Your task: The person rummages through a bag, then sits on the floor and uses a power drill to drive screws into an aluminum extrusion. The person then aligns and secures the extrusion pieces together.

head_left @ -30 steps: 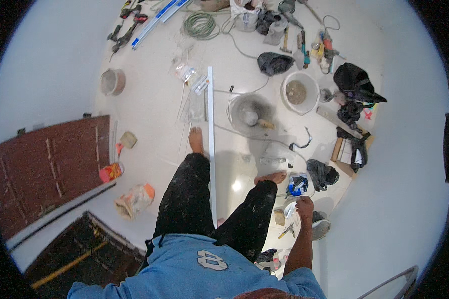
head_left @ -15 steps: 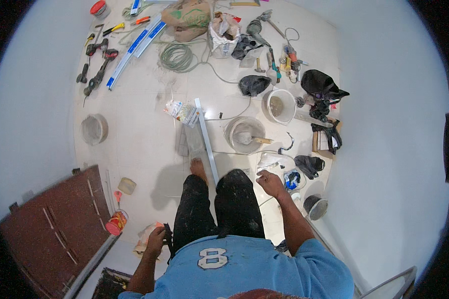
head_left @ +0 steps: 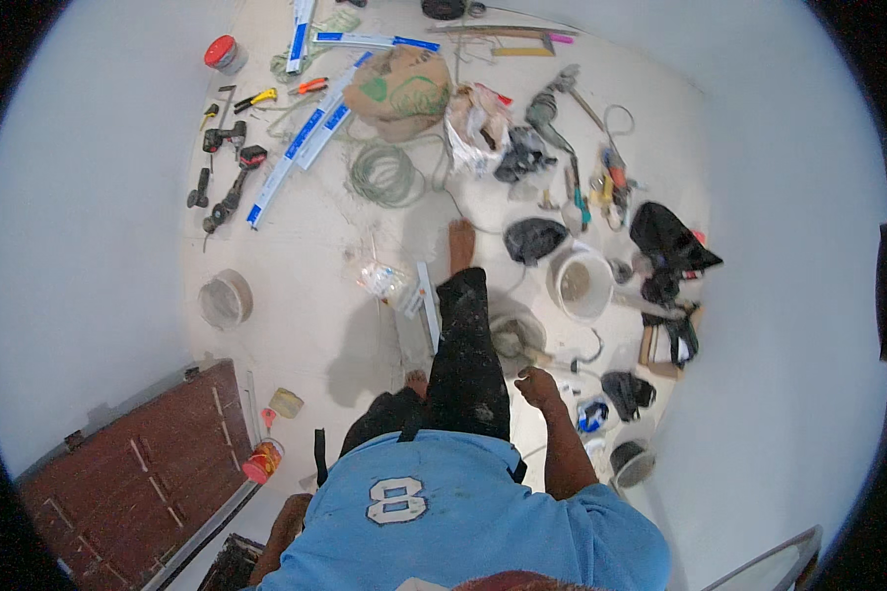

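Note:
My right hand [head_left: 537, 387] hangs in front of my right side with its fingers curled in, and I see nothing in it. Just beyond it is a round mixing tub [head_left: 515, 335], partly hidden by my leg, with grey material and a wooden-handled tool [head_left: 534, 356] in it. My left hand [head_left: 294, 510] is low beside my blue shirt; its fingers are hidden. A black strap [head_left: 320, 458] sticks out near my left hip. A metal straightedge [head_left: 430, 305] lies beside my forward leg, next to a printed plastic bag [head_left: 384, 281].
Farther off lie coiled green hose [head_left: 384, 175], a brown sack [head_left: 400, 91], blue-white strips [head_left: 301, 148] and cordless tools [head_left: 229, 197]. A white bucket [head_left: 579, 284] and black bags [head_left: 667, 239] line the right. A brown door panel [head_left: 143, 473] lies at left.
My right foot has stepped forward past the straightedge. My left hand has drawn back beside the shirt, and the orange-white item near it is mostly out of sight. My right hand stays curled.

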Tool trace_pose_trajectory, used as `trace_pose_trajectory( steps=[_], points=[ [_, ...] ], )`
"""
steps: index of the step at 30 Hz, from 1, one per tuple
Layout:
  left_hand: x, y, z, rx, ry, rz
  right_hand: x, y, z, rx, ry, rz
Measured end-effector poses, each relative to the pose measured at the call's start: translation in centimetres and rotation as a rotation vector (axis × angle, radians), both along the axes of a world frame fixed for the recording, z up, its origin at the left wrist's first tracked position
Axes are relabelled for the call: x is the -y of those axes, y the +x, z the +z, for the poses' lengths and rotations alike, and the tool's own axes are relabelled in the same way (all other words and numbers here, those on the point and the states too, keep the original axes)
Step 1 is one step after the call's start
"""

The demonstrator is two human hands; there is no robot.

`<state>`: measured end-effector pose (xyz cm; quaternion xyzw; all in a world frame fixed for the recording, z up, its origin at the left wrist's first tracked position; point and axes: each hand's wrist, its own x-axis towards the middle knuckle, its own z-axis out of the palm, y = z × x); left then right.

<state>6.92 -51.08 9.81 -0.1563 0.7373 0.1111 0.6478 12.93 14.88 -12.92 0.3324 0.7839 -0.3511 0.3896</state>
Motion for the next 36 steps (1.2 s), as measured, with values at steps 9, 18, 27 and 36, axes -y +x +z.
trace_pose_trajectory(
  steps=[9,18,27,36],
  points=[
    [-16.3,-22.4,-0.6,-0.450,0.009,-0.119,-16.6,-29.4,-3.9,-0.464,-0.033,-0.037],
    [-28.0,-34.4,6.2,-0.581,0.033,0.025,-21.9,-41.0,-3.2,-0.404,-0.093,-0.048],
    [-14.5,-37.5,1.7,-0.510,0.178,0.086,-12.7,-42.9,-4.5,-0.498,-0.035,0.201],
    [6.2,-48.0,-2.7,-0.101,0.479,0.279,6.4,-33.0,3.6,-0.591,0.033,0.860]
  ],
)
